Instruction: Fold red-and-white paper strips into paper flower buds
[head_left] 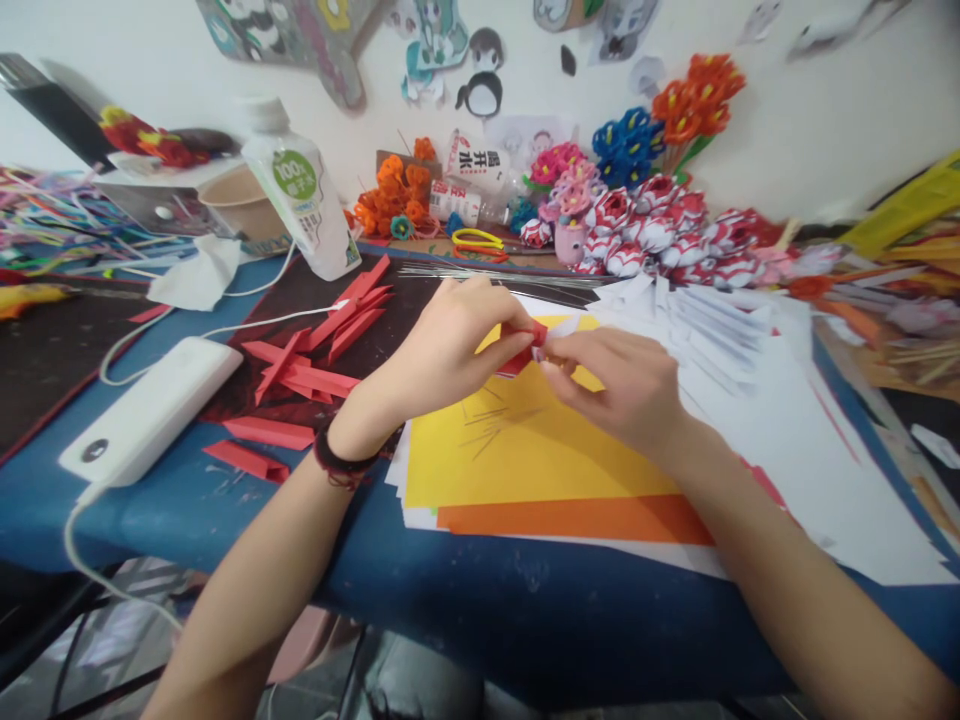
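My left hand (465, 335) pinches a small red and white folded paper piece (534, 340) between thumb and fingers. Close against it on the right, my right hand (619, 380) is closed on the piece's white end. Both hands are raised over a yellow sheet (540, 450), on which several thin wires (487, 425) lie loose. An orange sheet (577, 518) shows under the yellow one. Folded red paper strips (300, 375) are piled left of my left hand. White folded paper pieces (705, 335) lie beyond my right hand.
A white power bank (150, 410) with cables lies at the left. Behind it stand a white bottle (304, 200) and a paper cup (244, 205). Red and white paper flowers (652, 235), orange craft flowers (394, 195) and a yellow loop (478, 240) sit along the wall.
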